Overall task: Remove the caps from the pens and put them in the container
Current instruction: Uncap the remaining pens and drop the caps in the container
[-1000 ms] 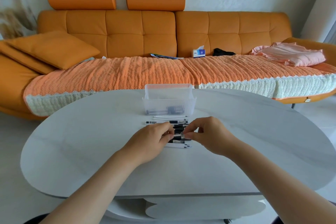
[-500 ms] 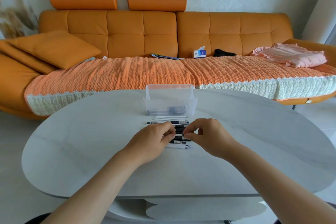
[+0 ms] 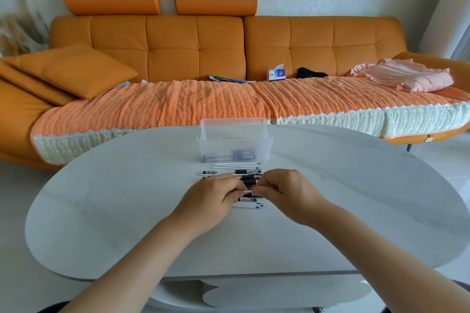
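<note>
A row of black and white pens lies on the white oval table, just in front of a clear plastic container with several dark pieces at its bottom. My left hand and my right hand meet over the middle of the row. Both pinch the same pen between thumb and fingers, one at each end. The hands hide most of that pen and the pens under them.
An orange sofa with a knitted throw runs behind the table. On it lie a cushion, a tissue box, a dark item and pink cloth. The table's near edge is close to my forearms.
Both hands stay pinched on the pen over the row; they have barely moved. The camera has shifted slightly.
</note>
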{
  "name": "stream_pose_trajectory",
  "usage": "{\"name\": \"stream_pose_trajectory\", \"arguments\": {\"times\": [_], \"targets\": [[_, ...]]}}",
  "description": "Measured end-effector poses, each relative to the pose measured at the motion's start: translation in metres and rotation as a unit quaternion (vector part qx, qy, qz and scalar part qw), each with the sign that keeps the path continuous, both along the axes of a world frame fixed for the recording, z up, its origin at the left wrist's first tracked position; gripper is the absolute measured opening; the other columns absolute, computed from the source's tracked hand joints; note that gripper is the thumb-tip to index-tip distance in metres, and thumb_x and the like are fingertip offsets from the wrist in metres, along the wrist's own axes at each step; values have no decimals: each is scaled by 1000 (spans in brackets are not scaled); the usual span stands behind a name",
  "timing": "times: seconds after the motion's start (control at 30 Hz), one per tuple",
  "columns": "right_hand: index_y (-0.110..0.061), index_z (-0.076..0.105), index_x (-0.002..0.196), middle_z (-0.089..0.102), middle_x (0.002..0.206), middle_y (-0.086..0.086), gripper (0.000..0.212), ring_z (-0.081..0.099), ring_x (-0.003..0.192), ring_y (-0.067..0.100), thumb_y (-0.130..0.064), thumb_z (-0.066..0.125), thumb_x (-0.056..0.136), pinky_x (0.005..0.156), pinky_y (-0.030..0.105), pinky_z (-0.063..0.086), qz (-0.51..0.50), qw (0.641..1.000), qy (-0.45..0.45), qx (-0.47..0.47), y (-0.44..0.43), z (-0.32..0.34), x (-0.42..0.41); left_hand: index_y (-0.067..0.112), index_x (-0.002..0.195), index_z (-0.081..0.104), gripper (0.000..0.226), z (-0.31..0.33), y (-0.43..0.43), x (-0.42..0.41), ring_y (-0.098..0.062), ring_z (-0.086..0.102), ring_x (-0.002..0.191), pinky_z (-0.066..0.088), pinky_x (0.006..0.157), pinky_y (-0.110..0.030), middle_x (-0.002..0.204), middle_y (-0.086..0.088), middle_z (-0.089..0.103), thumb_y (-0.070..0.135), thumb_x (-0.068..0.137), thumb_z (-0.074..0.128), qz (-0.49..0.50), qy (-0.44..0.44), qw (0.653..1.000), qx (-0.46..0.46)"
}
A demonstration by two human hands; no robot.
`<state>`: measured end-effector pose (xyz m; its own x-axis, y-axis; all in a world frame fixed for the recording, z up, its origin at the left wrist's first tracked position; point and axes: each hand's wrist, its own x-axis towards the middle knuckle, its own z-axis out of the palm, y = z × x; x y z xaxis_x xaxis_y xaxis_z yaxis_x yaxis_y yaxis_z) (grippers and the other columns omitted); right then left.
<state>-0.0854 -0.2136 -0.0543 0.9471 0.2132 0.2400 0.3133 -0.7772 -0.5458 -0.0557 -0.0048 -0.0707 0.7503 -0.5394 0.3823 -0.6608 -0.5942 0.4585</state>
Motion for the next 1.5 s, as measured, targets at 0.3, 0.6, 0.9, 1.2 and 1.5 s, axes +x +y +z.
{"name": "stream_pose_trajectory", "arguments": {"times": [0.3, 0.6, 0.9, 1.2, 1.5], "targets": [[-29, 71, 85, 65, 81, -16, 6, 54, 70, -10, -35, 70, 88, 56, 11, 35, 25, 999, -5, -38, -7, 6, -1, 26, 100, 70, 11, 0, -4, 6, 6, 55, 90, 43, 74, -14, 88, 26, 60, 25, 93, 62, 1, 57, 998, -17], [-39, 69, 102, 63, 92, -22, 23, 55, 79, -5, -54, 63, 85, 65, 13, 40, 23, 995, 22, -98, -13, 0, 5, 30, 98, 75, 12, -11, 1, 6, 4, 50, 79, 42, 68, -18, 82, 20, 53, 29, 89, 66, -18, 10, 998, 54], [-36, 69, 106, 62, 104, -15, 19, 58, 91, 8, -33, 54, 95, 72, 24, 43, 13, 988, 10, -154, -1, -15, 16, 36, 99, 71, 14, -15, 3, 7, 1, 45, 93, 41, 72, -20, 89, 19, 50, 40, 87, 64, -12, -26, 993, 117], [-30, 71, 94, 66, 98, -12, 17, 61, 91, 13, -41, 59, 89, 79, 33, 53, -3, 978, 45, -201, 10, -13, 22, 35, 92, 72, 9, -15, 13, 11, 2, 47, 92, 43, 71, -21, 89, 20, 53, 35, 84, 68, -10, -31, 992, 124], [-33, 68, 94, 66, 97, -12, 13, 61, 91, 14, -40, 59, 90, 78, 31, 51, -34, 980, 67, -182, 3, -11, 23, 35, 102, 63, 22, -14, 12, 8, 1, 43, 100, 42, 74, -21, 99, 21, 52, 34, 82, 70, -16, -56, 990, 127]]}}
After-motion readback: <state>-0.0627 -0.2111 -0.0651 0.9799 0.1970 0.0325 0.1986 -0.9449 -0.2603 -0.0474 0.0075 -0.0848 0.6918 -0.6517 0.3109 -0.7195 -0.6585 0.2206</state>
